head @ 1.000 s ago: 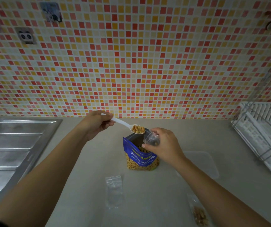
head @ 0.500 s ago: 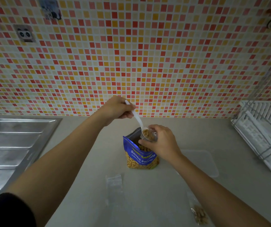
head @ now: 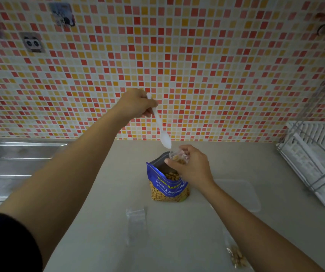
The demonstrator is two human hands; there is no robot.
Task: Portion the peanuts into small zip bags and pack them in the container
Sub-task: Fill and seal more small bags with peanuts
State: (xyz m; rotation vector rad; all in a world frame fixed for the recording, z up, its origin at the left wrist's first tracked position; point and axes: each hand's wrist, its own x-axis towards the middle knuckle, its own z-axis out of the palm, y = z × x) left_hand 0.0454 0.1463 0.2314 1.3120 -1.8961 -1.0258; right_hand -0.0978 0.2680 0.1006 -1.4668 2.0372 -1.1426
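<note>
A blue bag of salted peanuts (head: 167, 185) stands open in the middle of the counter. Just above its mouth my right hand (head: 191, 167) pinches a small clear zip bag (head: 179, 157) with peanuts inside. My left hand (head: 138, 104) is raised high and grips a white plastic spoon (head: 160, 125) by the handle; the bowl points down, just above the zip bag's opening, and looks empty. An empty zip bag (head: 136, 220) lies in front of the peanut bag. A filled zip bag (head: 236, 256) lies near my right forearm. A clear container (head: 240, 193) sits right of the peanut bag.
A steel sink drainboard (head: 10, 169) fills the left side. A white dish rack (head: 318, 158) with a wire frame stands at the right. A mosaic-tiled wall (head: 197, 65) closes the back of the counter.
The spoon, loaded with peanuts and level a second ago, tipped into the small zip bag and has now lifted out, empty. My left hand rose up and to the right. My right hand held still.
</note>
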